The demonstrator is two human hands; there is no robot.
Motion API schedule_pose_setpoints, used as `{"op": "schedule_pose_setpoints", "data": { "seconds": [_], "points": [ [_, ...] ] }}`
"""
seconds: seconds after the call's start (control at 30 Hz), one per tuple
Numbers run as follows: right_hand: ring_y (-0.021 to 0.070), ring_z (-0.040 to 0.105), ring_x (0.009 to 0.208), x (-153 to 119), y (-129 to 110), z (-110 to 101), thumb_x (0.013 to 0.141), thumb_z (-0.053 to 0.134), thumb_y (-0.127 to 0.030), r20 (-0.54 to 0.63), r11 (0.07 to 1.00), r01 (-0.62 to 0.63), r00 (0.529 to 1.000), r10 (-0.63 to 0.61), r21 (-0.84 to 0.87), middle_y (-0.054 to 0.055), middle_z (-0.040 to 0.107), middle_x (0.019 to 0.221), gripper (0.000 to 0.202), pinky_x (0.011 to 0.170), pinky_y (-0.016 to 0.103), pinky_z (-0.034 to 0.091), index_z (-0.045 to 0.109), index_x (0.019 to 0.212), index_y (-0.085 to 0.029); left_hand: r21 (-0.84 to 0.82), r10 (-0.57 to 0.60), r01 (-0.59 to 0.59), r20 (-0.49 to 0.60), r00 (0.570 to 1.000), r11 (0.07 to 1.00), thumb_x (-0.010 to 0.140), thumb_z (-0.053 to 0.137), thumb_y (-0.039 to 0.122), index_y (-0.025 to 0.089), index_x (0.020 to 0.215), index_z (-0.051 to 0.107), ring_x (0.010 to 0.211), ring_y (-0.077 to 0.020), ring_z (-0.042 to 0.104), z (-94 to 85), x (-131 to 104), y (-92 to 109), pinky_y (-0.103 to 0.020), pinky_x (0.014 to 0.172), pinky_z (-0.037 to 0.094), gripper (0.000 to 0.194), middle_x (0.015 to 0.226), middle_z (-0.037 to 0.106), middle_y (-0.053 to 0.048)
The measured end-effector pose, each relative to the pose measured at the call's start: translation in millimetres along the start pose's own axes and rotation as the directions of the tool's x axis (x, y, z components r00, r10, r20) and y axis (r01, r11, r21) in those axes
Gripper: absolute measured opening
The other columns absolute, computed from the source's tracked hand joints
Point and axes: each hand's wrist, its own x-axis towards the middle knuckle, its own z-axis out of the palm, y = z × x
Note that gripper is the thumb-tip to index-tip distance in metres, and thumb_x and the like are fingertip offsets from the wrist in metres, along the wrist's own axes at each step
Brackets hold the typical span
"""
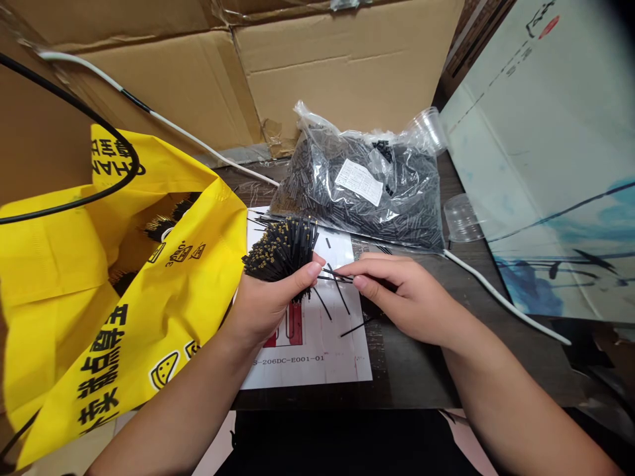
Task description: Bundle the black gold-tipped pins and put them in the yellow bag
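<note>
My left hand (268, 297) is wrapped round a thick bundle of black wires (282, 248), many of them ending in small gold-coloured tips. At the right of the bundle, my right hand (401, 291) pinches one or more thin black wires (342, 276) between thumb and forefinger, their left ends by my left thumb. Several loose black pieces lie beneath on a white printed sheet (347, 360). Just behind the hands is a clear plastic bag (317, 178) full of short black tube pieces, with a white label on it.
On the left stands an open yellow bag (198, 291) with more black bundles inside. Cardboard boxes (337, 73) form the back. Clear plastic cups (464, 218) sit beside a painted panel (555, 165) at right. A white cable (510, 304) crosses the dark table (421, 373).
</note>
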Motion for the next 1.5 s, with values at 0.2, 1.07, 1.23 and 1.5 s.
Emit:
{"op": "schedule_pose_setpoints", "data": {
  "seconds": [0.2,1.07,1.23,1.5],
  "points": [
    [0.0115,0.065,0.095,-0.7,0.5,0.1,0.104,0.054,-0.017,0.009,0.999,0.017,1.000,-0.017,0.027,0.000,0.074,0.106,0.029,0.086,0.027,0.049,0.073,0.123,-0.026,0.033,0.024,-0.024,-0.012,1.000,0.999,0.075,0.088,0.030,0.020,0.089,0.079,0.092,-0.0195,0.071,1.1,1.0,2.1,-0.036,0.091,0.060,0.019,0.086,0.074,-0.004],
    [0.0118,0.058,0.069,9.1,-34.4,68.2,0.098,0.060,-0.024,-0.582,0.939,-0.048,0.774,0.250,0.339,-0.002,0.065,0.081,0.021,0.063,0.027,0.049,0.065,0.119,-0.023,-0.298,-0.056,0.070,0.055,0.997,0.952,0.083,0.083,0.031,0.021,0.097,0.077,0.093,-0.0136,0.068,27.6,-12.7,-17.8,-0.030,0.098,0.055,0.017,0.098,0.074,-0.002],
    [0.0115,0.058,0.070,9.2,-35.1,77.3,0.098,0.060,-0.019,-0.647,0.995,-0.034,0.758,0.087,0.094,-0.002,0.064,0.083,0.019,0.066,0.028,0.050,0.066,0.116,-0.024,-0.398,-0.112,0.124,0.054,0.992,0.909,0.080,0.086,0.031,0.022,0.102,0.076,0.109,-0.0191,0.070,29.8,-14.5,-13.3,-0.040,0.111,0.053,0.026,0.103,0.076,-0.003],
    [0.0132,0.064,0.074,12.2,-26.5,68.8,0.099,0.057,-0.016,-0.549,0.996,0.068,0.831,-0.089,-0.060,-0.001,0.068,0.085,0.020,0.072,0.031,0.054,0.065,0.117,-0.023,-0.465,-0.199,0.203,0.058,0.978,0.861,0.079,0.086,0.031,0.020,0.096,0.076,0.103,-0.0182,0.071,31.7,-13.8,-3.2,-0.037,0.104,0.056,0.023,0.097,0.075,-0.003]
  ]
}}
